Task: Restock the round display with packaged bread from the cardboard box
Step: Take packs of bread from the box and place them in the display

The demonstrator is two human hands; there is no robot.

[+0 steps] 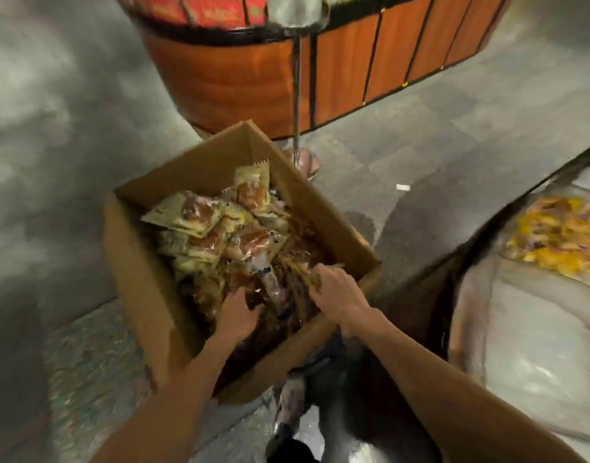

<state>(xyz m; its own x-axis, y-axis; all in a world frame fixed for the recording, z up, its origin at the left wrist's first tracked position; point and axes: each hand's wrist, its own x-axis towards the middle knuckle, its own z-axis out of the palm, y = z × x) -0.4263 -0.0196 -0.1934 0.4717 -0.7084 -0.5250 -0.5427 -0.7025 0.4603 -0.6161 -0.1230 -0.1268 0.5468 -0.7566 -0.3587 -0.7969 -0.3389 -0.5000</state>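
Observation:
An open cardboard box (146,272) sits on the floor, filled with several packaged breads (200,215) in clear and yellow-green wrappers. Both my hands are down inside the near end of the box. My left hand (237,314) presses its fingers into the dark wrapped packs. My right hand (333,289) is closed around the edge of a bread pack (300,262) near the box's right wall. The picture is blurred, so the left hand's grip is unclear. The round wooden display (240,81) stands just beyond the box, with red packages (200,8) on top.
A metal pole (297,95) on a round base stands between the box and the display. Another stand at the right holds yellow packaged goods (560,238). A white scrap (402,187) lies on the grey floor. My dark trousers show below the box.

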